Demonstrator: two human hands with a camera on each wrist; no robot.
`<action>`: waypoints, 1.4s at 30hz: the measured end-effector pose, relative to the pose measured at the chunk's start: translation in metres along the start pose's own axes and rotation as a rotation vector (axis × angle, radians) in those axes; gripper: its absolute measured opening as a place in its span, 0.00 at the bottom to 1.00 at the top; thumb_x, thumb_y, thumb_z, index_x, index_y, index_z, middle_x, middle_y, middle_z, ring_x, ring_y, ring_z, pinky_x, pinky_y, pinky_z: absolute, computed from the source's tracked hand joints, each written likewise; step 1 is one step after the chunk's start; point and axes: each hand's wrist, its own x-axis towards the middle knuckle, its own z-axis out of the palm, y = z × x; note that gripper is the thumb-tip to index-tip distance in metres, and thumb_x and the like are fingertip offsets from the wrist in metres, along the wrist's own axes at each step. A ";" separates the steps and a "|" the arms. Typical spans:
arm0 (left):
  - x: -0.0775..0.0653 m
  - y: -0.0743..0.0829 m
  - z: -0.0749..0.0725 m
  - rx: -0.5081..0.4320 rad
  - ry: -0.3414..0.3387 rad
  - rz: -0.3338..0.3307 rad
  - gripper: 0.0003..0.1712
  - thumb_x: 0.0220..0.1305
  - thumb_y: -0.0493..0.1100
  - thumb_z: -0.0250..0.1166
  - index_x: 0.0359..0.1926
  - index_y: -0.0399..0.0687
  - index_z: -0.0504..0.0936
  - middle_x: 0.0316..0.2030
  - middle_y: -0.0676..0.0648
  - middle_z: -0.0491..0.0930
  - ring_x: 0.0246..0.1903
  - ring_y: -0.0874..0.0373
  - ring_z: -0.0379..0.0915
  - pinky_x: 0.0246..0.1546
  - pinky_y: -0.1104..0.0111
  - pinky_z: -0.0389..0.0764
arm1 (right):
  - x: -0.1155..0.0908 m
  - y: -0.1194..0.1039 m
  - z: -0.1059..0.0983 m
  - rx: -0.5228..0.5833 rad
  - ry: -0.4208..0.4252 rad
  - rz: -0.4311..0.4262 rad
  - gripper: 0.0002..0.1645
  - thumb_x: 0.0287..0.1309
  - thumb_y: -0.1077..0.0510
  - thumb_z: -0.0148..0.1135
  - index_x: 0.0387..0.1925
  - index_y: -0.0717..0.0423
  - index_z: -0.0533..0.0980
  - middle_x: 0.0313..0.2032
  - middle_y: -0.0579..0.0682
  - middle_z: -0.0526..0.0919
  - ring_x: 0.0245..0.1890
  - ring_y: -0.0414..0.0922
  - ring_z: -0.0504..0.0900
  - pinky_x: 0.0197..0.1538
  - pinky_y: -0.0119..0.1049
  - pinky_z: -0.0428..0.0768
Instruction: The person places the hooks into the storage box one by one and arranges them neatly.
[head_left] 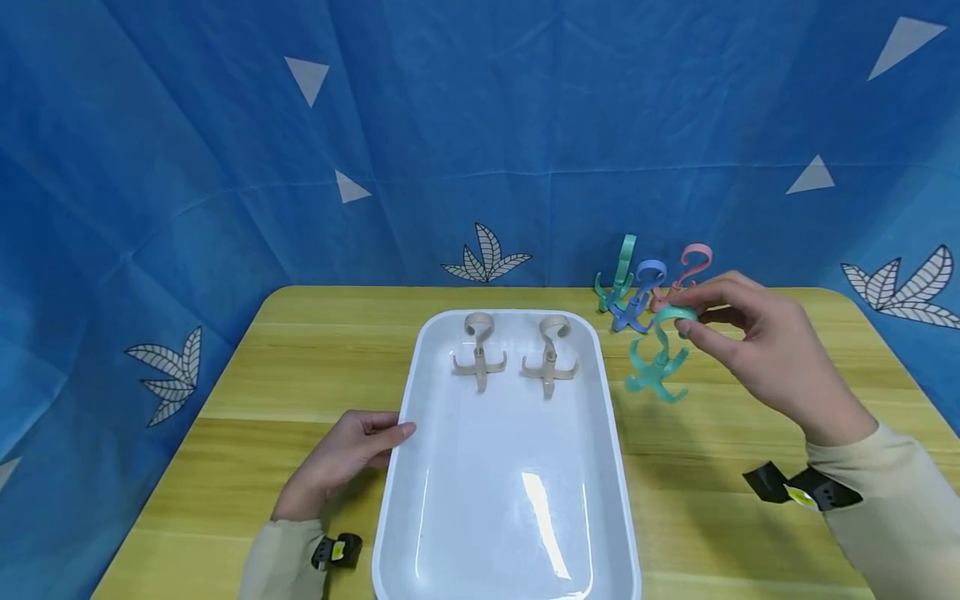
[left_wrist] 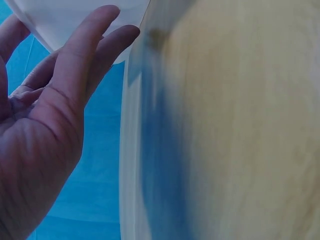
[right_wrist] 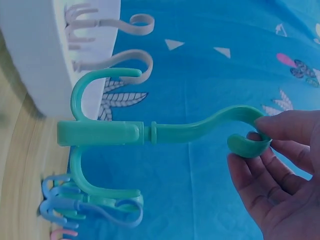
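Between thumb and fingers, my right hand (head_left: 757, 342) pinches the curled top of a green multi-prong hanging hook (head_left: 662, 367), to the right of the tray. In the right wrist view the green hook (right_wrist: 102, 133) fills the middle, prongs pointing away from the hand. My left hand (head_left: 356, 450) grips the left rim of the white tray (head_left: 502, 517), thumb over the edge. Inside the tray's far end stand two beige hooks of the same shape, a left beige hook (head_left: 480, 360) and a right beige hook (head_left: 550, 363), curled ends up.
Behind my right hand, at the table's back edge, stand another green hook (head_left: 624, 267), a blue hook (head_left: 636, 304) and a pink hook (head_left: 695, 260), close together. The wooden table (head_left: 300, 350) meets a blue patterned cloth (head_left: 450, 125) at the back.
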 end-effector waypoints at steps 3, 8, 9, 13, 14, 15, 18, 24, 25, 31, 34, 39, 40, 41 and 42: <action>0.000 0.001 0.000 0.002 0.000 0.002 0.31 0.71 0.46 0.62 0.61 0.22 0.71 0.50 0.30 0.79 0.43 0.42 0.82 0.42 0.54 0.84 | -0.001 -0.004 0.001 0.023 -0.011 -0.024 0.18 0.59 0.69 0.67 0.50 0.52 0.82 0.44 0.45 0.80 0.43 0.36 0.77 0.47 0.17 0.73; 0.000 0.000 0.000 0.002 0.003 0.002 0.31 0.71 0.46 0.62 0.61 0.21 0.71 0.50 0.30 0.79 0.43 0.42 0.82 0.43 0.54 0.84 | 0.000 -0.010 0.003 0.041 -0.033 -0.069 0.19 0.58 0.71 0.67 0.50 0.53 0.82 0.45 0.45 0.80 0.44 0.36 0.77 0.48 0.18 0.74; 0.000 0.000 0.000 -0.001 0.003 0.002 0.31 0.71 0.46 0.62 0.61 0.22 0.71 0.50 0.30 0.79 0.43 0.42 0.82 0.43 0.54 0.84 | 0.000 -0.012 0.004 0.041 -0.036 -0.082 0.19 0.58 0.71 0.67 0.50 0.54 0.82 0.45 0.45 0.80 0.44 0.36 0.78 0.48 0.18 0.74; 0.000 0.000 0.000 -0.013 -0.003 -0.002 0.30 0.71 0.46 0.62 0.61 0.22 0.71 0.50 0.30 0.79 0.43 0.42 0.82 0.43 0.53 0.84 | 0.002 -0.018 0.008 0.040 -0.047 -0.142 0.19 0.56 0.72 0.67 0.48 0.55 0.82 0.45 0.43 0.81 0.42 0.37 0.78 0.48 0.20 0.76; 0.000 0.000 0.000 -0.020 -0.007 -0.005 0.30 0.71 0.46 0.62 0.61 0.22 0.71 0.50 0.30 0.79 0.43 0.42 0.82 0.43 0.53 0.84 | 0.002 -0.020 0.009 0.038 -0.050 -0.152 0.19 0.56 0.72 0.68 0.48 0.54 0.82 0.44 0.42 0.81 0.42 0.37 0.78 0.49 0.20 0.76; -0.001 0.000 0.000 -0.022 -0.011 -0.008 0.30 0.71 0.46 0.62 0.61 0.22 0.71 0.50 0.30 0.79 0.43 0.42 0.82 0.44 0.53 0.84 | 0.002 -0.022 0.010 0.036 -0.053 -0.163 0.19 0.56 0.72 0.68 0.48 0.53 0.82 0.44 0.41 0.81 0.42 0.37 0.78 0.48 0.20 0.76; -0.001 0.000 0.000 -0.028 -0.024 -0.018 0.30 0.72 0.46 0.61 0.61 0.22 0.71 0.50 0.30 0.79 0.44 0.42 0.82 0.45 0.53 0.84 | 0.003 -0.027 0.013 0.029 -0.066 -0.191 0.18 0.56 0.71 0.68 0.47 0.52 0.82 0.43 0.39 0.81 0.41 0.37 0.79 0.48 0.22 0.77; 0.000 -0.001 -0.001 -0.020 -0.033 -0.016 0.30 0.72 0.46 0.61 0.61 0.23 0.71 0.50 0.31 0.80 0.44 0.43 0.82 0.45 0.53 0.83 | 0.009 -0.036 0.022 0.051 -0.108 -0.243 0.17 0.57 0.70 0.68 0.45 0.50 0.82 0.43 0.37 0.81 0.41 0.36 0.79 0.47 0.25 0.79; 0.000 -0.001 -0.001 -0.018 -0.032 -0.016 0.29 0.72 0.46 0.61 0.61 0.23 0.71 0.50 0.31 0.80 0.44 0.43 0.82 0.45 0.53 0.83 | 0.011 -0.037 0.024 0.056 -0.118 -0.255 0.17 0.56 0.70 0.68 0.45 0.50 0.82 0.43 0.37 0.81 0.41 0.36 0.80 0.47 0.26 0.79; -0.001 0.000 -0.001 -0.017 -0.022 -0.015 0.30 0.72 0.46 0.61 0.61 0.21 0.71 0.50 0.30 0.79 0.44 0.43 0.82 0.45 0.53 0.83 | 0.022 -0.044 0.041 0.107 -0.174 -0.334 0.18 0.54 0.72 0.69 0.44 0.52 0.83 0.41 0.39 0.81 0.40 0.37 0.81 0.44 0.31 0.83; -0.001 0.000 -0.001 -0.014 -0.025 -0.013 0.30 0.72 0.45 0.61 0.61 0.21 0.71 0.51 0.30 0.79 0.45 0.43 0.82 0.45 0.54 0.83 | 0.025 -0.047 0.048 0.134 -0.213 -0.326 0.17 0.55 0.71 0.69 0.45 0.53 0.83 0.41 0.40 0.80 0.41 0.38 0.81 0.45 0.36 0.84; 0.000 0.001 -0.002 -0.011 -0.032 -0.009 0.29 0.72 0.44 0.60 0.60 0.21 0.71 0.50 0.30 0.79 0.45 0.43 0.82 0.45 0.54 0.83 | 0.029 -0.053 0.062 0.169 -0.302 -0.276 0.14 0.58 0.68 0.69 0.45 0.51 0.82 0.41 0.39 0.79 0.40 0.39 0.82 0.45 0.36 0.83; 0.000 0.001 -0.002 -0.012 -0.033 -0.008 0.28 0.72 0.44 0.60 0.60 0.21 0.71 0.50 0.30 0.79 0.45 0.42 0.82 0.45 0.54 0.83 | 0.030 -0.054 0.065 0.177 -0.318 -0.268 0.14 0.58 0.67 0.69 0.45 0.51 0.82 0.42 0.39 0.79 0.40 0.39 0.82 0.45 0.36 0.83; 0.000 0.001 -0.002 -0.012 -0.034 -0.008 0.28 0.72 0.44 0.60 0.60 0.21 0.71 0.50 0.30 0.79 0.45 0.43 0.82 0.46 0.54 0.83 | 0.032 -0.055 0.068 0.184 -0.331 -0.266 0.14 0.58 0.67 0.69 0.45 0.51 0.82 0.42 0.39 0.79 0.40 0.39 0.82 0.45 0.35 0.83; 0.000 0.002 -0.002 -0.012 -0.035 -0.007 0.28 0.73 0.44 0.60 0.60 0.21 0.71 0.50 0.30 0.79 0.45 0.42 0.82 0.46 0.54 0.83 | 0.033 -0.056 0.072 0.189 -0.342 -0.263 0.14 0.58 0.66 0.69 0.45 0.51 0.82 0.42 0.39 0.80 0.40 0.39 0.82 0.45 0.35 0.83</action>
